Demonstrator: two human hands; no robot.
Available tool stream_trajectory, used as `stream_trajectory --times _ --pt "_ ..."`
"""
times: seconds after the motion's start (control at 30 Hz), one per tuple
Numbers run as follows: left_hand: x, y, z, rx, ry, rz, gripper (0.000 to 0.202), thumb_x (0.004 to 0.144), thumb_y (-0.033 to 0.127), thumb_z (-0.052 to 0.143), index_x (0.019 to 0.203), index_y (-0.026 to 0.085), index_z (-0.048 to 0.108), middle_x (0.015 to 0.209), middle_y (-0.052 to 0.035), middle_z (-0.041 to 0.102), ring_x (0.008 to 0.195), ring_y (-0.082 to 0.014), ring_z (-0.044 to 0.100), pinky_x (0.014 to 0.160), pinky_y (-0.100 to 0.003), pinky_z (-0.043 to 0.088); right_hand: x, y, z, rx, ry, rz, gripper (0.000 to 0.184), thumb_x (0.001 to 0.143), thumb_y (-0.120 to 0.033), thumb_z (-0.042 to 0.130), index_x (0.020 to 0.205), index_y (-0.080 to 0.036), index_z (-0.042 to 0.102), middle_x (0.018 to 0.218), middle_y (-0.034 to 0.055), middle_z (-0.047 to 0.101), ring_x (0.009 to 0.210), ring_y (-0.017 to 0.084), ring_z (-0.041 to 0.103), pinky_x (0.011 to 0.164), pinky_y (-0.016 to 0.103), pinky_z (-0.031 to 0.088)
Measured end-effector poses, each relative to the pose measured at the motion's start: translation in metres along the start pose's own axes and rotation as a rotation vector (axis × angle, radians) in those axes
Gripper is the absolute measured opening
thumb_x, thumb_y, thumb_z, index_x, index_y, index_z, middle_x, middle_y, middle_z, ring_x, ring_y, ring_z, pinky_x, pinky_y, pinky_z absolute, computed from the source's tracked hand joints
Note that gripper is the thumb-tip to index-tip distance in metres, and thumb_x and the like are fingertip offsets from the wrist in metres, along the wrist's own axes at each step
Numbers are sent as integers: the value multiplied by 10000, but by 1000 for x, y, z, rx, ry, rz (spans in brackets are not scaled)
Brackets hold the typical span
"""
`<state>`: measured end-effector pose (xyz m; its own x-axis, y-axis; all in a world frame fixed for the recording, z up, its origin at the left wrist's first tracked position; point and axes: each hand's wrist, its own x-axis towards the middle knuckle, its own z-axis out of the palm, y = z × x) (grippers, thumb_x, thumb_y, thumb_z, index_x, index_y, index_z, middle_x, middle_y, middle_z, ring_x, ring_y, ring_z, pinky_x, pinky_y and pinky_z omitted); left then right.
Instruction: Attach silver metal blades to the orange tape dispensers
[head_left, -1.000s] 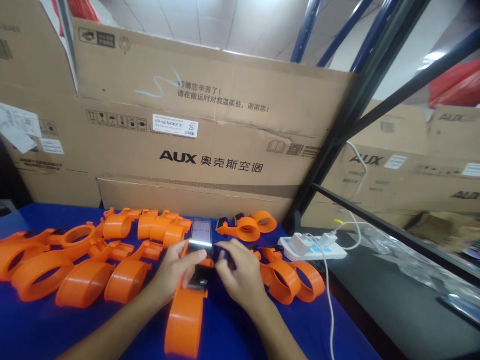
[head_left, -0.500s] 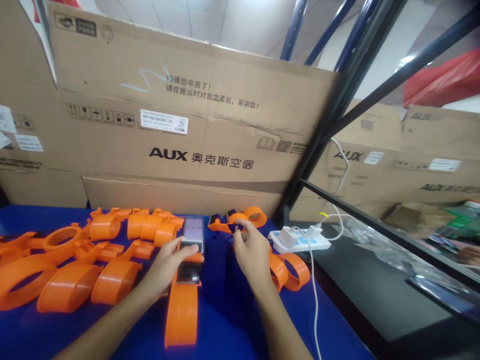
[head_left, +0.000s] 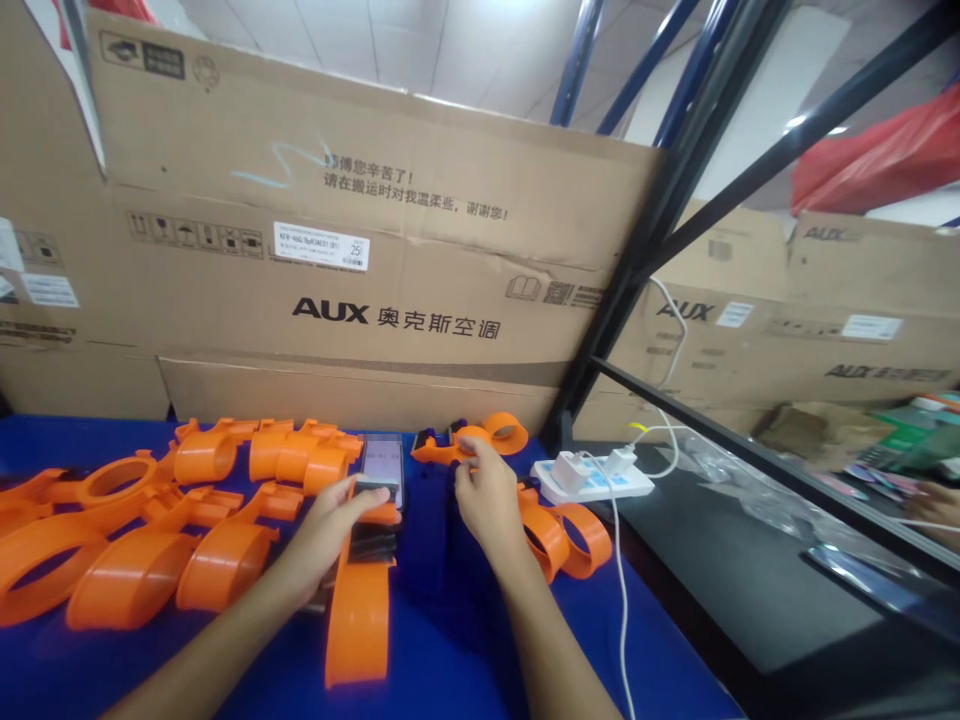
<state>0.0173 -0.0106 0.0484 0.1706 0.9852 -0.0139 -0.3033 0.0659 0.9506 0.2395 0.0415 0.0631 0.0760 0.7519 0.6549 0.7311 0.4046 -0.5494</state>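
Note:
An orange tape dispenser [head_left: 358,620] lies lengthwise on the blue table [head_left: 450,650] in front of me. My left hand [head_left: 326,530] rests on its top end, fingers curled over the metal blade part [head_left: 375,515]. My right hand [head_left: 484,495] is further back, its fingertips pinched at the handle of another orange dispenser [head_left: 480,440] near the cardboard boxes. A phone [head_left: 381,462] with a lit screen lies between the two hands.
Several orange dispensers [head_left: 142,570] are spread over the left of the table, two more [head_left: 570,535] lie right of my right hand. A white power strip [head_left: 592,478] with chargers and a cable sits at the right. Large cardboard boxes [head_left: 375,280] wall the back; a dark shelf frame [head_left: 637,260] stands right.
My right hand left the dispenser in front of me and moved back to the dispenser near the boxes. My left hand stayed on the near dispenser. The view shifted slightly right.

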Motion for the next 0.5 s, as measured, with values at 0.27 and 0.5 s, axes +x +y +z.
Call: stream_trajectory --times 0.27,0.5 --pt "7 -2 -4 107 68 106 311 844 434 760 981 162 696 807 -61 760 679 -184 700 580 -246 498 -9 -34 -17 223 -18 -154 240 969 -187 516 1108 -218 709 1054 78 758 912 231 707 818 370 571" --pt "5 1 -4 98 8 100 320 853 449 751 1005 184 654 625 27 645 415 -109 542 384 -199 382 -23 -63 -16 282 -371 -469 318 959 -210 623 1268 -255 682 1284 108 658 1163 256 632 996 415 535"
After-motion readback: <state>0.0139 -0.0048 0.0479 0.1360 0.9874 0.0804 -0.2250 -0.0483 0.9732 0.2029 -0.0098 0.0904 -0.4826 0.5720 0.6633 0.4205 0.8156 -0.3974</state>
